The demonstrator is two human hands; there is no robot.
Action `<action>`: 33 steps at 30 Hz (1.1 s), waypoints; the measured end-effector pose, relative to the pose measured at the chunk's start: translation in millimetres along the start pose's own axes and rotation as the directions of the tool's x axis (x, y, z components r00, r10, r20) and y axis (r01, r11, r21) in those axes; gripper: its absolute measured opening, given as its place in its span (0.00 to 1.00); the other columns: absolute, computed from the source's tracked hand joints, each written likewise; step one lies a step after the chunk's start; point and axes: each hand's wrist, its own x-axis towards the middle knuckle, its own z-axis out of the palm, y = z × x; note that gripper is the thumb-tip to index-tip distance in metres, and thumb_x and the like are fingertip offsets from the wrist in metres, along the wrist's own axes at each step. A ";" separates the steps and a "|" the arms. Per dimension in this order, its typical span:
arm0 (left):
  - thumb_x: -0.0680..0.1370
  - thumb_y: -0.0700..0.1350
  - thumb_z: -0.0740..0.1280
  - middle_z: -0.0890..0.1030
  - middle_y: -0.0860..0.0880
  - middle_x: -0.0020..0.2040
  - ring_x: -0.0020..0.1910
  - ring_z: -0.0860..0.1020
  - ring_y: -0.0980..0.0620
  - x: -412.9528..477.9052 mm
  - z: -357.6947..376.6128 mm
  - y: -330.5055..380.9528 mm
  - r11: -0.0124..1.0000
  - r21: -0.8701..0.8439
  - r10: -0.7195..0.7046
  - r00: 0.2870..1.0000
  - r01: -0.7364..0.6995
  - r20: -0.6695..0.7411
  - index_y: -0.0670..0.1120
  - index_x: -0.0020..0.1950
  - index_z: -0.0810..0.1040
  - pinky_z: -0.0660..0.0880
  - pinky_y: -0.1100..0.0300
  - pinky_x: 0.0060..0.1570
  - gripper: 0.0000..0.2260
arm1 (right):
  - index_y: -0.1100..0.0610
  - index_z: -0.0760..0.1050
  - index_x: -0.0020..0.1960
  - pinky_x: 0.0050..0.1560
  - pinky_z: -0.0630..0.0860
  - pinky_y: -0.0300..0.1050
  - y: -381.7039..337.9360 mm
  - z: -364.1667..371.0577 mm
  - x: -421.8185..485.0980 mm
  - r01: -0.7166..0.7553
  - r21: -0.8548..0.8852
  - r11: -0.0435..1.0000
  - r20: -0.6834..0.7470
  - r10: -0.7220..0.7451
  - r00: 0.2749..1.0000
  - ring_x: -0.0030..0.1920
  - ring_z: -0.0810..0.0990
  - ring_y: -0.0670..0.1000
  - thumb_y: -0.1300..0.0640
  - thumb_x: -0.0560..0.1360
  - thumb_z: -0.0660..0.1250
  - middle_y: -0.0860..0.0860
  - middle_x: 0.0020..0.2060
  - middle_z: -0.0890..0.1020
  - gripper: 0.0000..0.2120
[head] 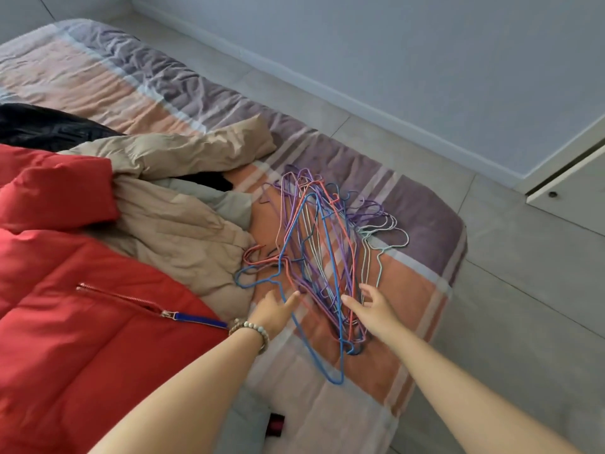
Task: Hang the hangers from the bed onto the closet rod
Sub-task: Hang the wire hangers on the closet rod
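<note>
A tangled pile of thin wire hangers (322, 244) in blue, purple, pink and pale green lies on the striped bed cover (409, 290) near the bed's corner. My left hand (275, 311), with a bead bracelet on the wrist, reaches to the pile's near left edge with fingers extended, close to a blue hanger. My right hand (373, 308) hovers at the pile's near right edge, fingers spread and relaxed. Neither hand holds a hanger. The closet rod is out of view.
A red puffer jacket (82, 322) covers the bed's left side, with a beige jacket (176, 204) and a black garment (42, 126) behind it. Grey tiled floor (523, 273) runs along the bed's right. A white closet door edge (569, 172) shows at the far right.
</note>
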 end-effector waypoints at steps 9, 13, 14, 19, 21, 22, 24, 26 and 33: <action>0.78 0.47 0.63 0.77 0.51 0.43 0.42 0.75 0.55 26.5 49.5 -28.5 0.957 -0.288 0.014 1.000 -0.018 -0.016 0.49 0.52 0.70 0.71 0.66 0.40 0.05 | 0.60 0.68 0.68 0.59 0.72 0.45 48.4 47.1 34.0 -0.059 0.110 0.992 0.021 0.057 0.998 0.56 0.77 0.53 0.61 0.74 0.68 0.56 0.65 0.74 0.24; 0.76 0.38 0.67 0.79 0.51 0.35 0.34 0.78 0.55 34.0 59.0 -42.5 0.890 -0.455 -0.058 0.998 0.037 -0.032 0.38 0.55 0.74 0.76 0.64 0.37 0.10 | 0.63 0.71 0.66 0.40 0.76 0.32 62.0 56.3 38.3 -0.045 0.149 0.988 -0.014 0.048 0.999 0.49 0.78 0.51 0.65 0.75 0.66 0.59 0.56 0.79 0.19; 0.75 0.36 0.67 0.78 0.49 0.37 0.35 0.77 0.53 34.7 60.9 -46.5 0.889 -0.456 -0.067 0.997 0.043 -0.036 0.36 0.57 0.74 0.76 0.63 0.36 0.12 | 0.63 0.72 0.65 0.33 0.74 0.29 63.0 56.6 37.6 -0.042 0.158 0.987 -0.025 0.046 0.999 0.45 0.77 0.50 0.66 0.75 0.65 0.57 0.51 0.80 0.18; 0.76 0.34 0.65 0.76 0.46 0.38 0.33 0.76 0.53 16.8 59.9 -48.2 0.864 -0.503 -0.026 0.999 0.003 -0.039 0.42 0.53 0.73 0.75 0.69 0.27 0.07 | 0.61 0.75 0.60 0.35 0.73 0.34 64.0 49.2 28.2 -0.037 0.158 0.987 0.032 0.032 0.999 0.38 0.77 0.48 0.66 0.75 0.65 0.52 0.42 0.77 0.13; 0.77 0.34 0.64 0.76 0.47 0.37 0.31 0.77 0.55 5.8 56.7 -41.7 0.852 -0.523 0.016 0.999 -0.040 -0.050 0.43 0.52 0.73 0.75 0.69 0.27 0.07 | 0.61 0.72 0.55 0.30 0.74 0.32 59.3 41.0 16.4 -0.048 0.216 0.975 0.078 0.032 0.996 0.34 0.79 0.45 0.69 0.76 0.63 0.53 0.40 0.78 0.09; 0.77 0.34 0.64 0.77 0.48 0.37 0.30 0.77 0.57 0.3 54.1 -36.2 0.844 -0.532 0.047 0.997 -0.073 -0.064 0.44 0.52 0.73 0.75 0.69 0.28 0.07 | 0.60 0.69 0.54 0.29 0.75 0.33 54.7 36.1 9.8 -0.047 0.253 0.966 0.099 0.023 0.995 0.31 0.80 0.44 0.70 0.76 0.62 0.53 0.39 0.79 0.09; 0.77 0.33 0.63 0.80 0.48 0.37 0.29 0.78 0.60 -9.6 46.4 -20.1 0.812 -0.563 0.116 0.988 -0.154 -0.104 0.45 0.53 0.74 0.76 0.68 0.30 0.09 | 0.60 0.67 0.52 0.28 0.77 0.35 41.8 23.0 -3.1 -0.019 0.322 0.947 0.101 -0.014 0.995 0.28 0.80 0.43 0.70 0.77 0.61 0.54 0.38 0.79 0.09; 0.76 0.33 0.64 0.81 0.46 0.38 0.31 0.80 0.57 -19.9 37.4 1.8 0.778 -0.581 0.178 0.971 -0.239 -0.162 0.43 0.56 0.75 0.80 0.63 0.36 0.10 | 0.60 0.67 0.53 0.29 0.76 0.35 26.4 4.9 -15.8 0.042 0.374 0.926 0.062 -0.070 0.996 0.28 0.81 0.42 0.70 0.76 0.61 0.54 0.38 0.79 0.09; 0.78 0.38 0.63 0.83 0.49 0.35 0.29 0.80 0.52 -97.9 19.8 118.1 0.652 -0.646 0.386 0.907 -0.397 -0.169 0.47 0.51 0.76 0.78 0.58 0.35 0.06 | 0.58 0.70 0.51 0.35 0.81 0.41 -45.1 -95.5 -80.1 0.273 0.625 0.731 -0.202 -0.186 0.961 0.32 0.83 0.45 0.70 0.75 0.63 0.56 0.41 0.81 0.09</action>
